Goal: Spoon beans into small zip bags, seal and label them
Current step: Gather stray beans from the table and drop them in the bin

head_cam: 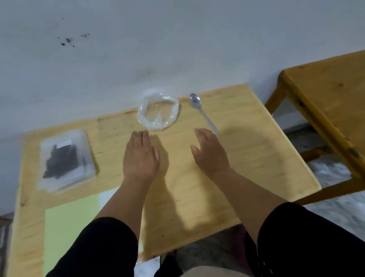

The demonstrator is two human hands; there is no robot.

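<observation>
Both hands reach out over a light wooden table (243, 154), palms down, fingers extended and empty. The left hand (140, 159) lies near the middle; the right hand (210, 152) is beside it, apart from it. Just beyond the left fingertips, at the far edge, sits a clear crumpled plastic bag (159, 113) with its mouth rolled open; its contents cannot be made out. A silver metal spoon (201, 110) lies to the right of it, handle pointing toward the right hand. On the far left rests a stack of small transparent zip bags (65, 162) with something dark visible through them. A pale green paper sheet (70, 223) lies near left.
</observation>
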